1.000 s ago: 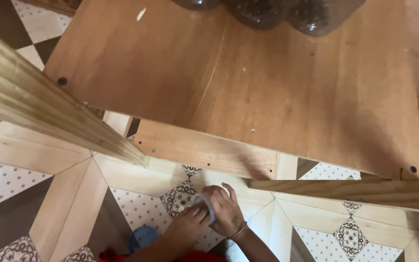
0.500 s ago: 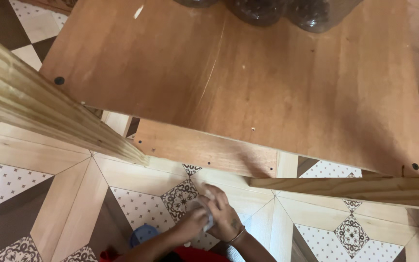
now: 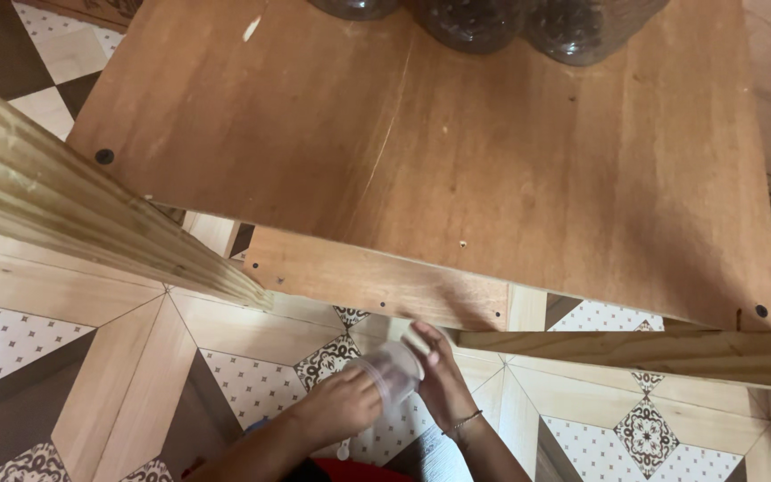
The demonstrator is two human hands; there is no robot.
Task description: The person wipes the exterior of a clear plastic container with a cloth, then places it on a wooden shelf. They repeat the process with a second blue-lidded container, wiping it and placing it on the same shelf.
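Below the front edge of the wooden table (image 3: 457,170), the left hand (image 3: 341,406) is grasping a clear plastic jar (image 3: 392,370) around its body, while the right hand (image 3: 443,379) is cupping its far end, fingers pressing against it, above the patterned floor (image 3: 252,375).

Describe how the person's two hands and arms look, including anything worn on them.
Both forearms are bare, no sleeves or gloves. The right hand has a thin bracelet at the wrist. The left hand wears nothing visible. Fingers bare; rings cannot be made out.
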